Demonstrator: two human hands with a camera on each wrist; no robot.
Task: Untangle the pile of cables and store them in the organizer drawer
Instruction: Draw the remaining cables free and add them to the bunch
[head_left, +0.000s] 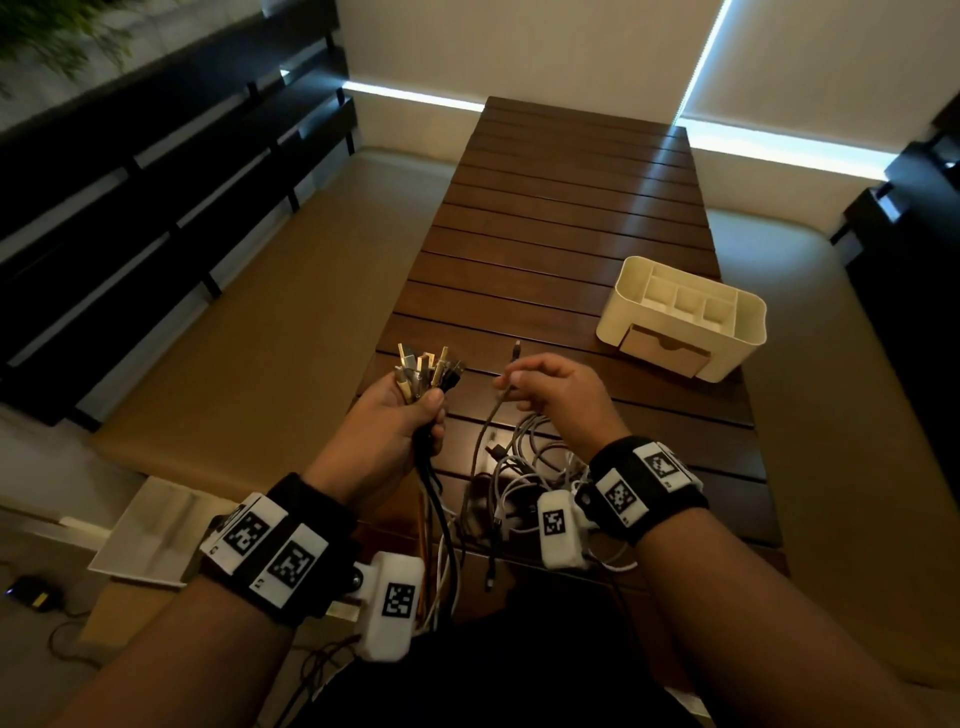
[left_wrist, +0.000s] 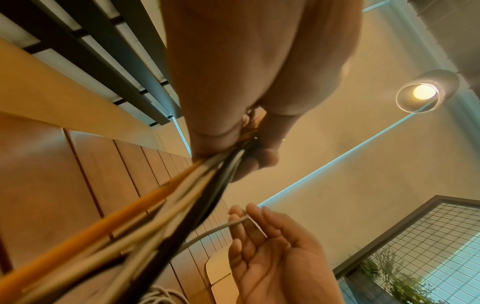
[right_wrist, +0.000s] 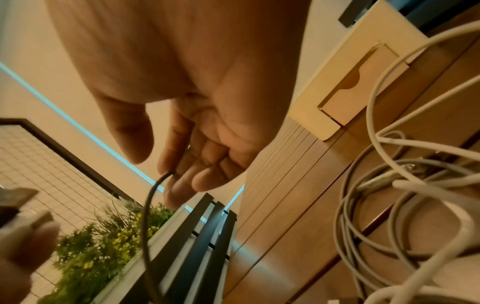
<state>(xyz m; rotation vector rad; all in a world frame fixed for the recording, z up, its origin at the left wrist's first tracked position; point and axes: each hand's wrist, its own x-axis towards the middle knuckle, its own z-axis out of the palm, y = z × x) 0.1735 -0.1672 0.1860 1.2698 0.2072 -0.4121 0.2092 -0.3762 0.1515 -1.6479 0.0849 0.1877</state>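
Left hand (head_left: 397, 415) is fisted round a bundle of cable ends (head_left: 426, 371), plugs fanned up at 12 o'clock, cords trailing down past the table edge. Right hand (head_left: 556, 387) pinches one thin grey cable (head_left: 493, 410) btwn thumb and forefinger, other fingers loosely curled; its plug (head_left: 516, 349) sticks up.

Risks, as I judge them: the grey cable runs down into the loose pile (head_left: 524, 467) at 6 o'clock of the right hand, so pulling hard w/o feeding slack could cinch a knot or drag the whole heap off the table (head_left: 561, 218). Several cords already hang over the near edge (weight may pull the rest). The fisted bundle could slip or re-cross.

Organizer (head_left: 680, 317) sits at 2 o'clock of the right hand, well apart from it. Its top compartments look empty; drawer (head_left: 665, 351) is shut, contents hidden. No cables stored yet.
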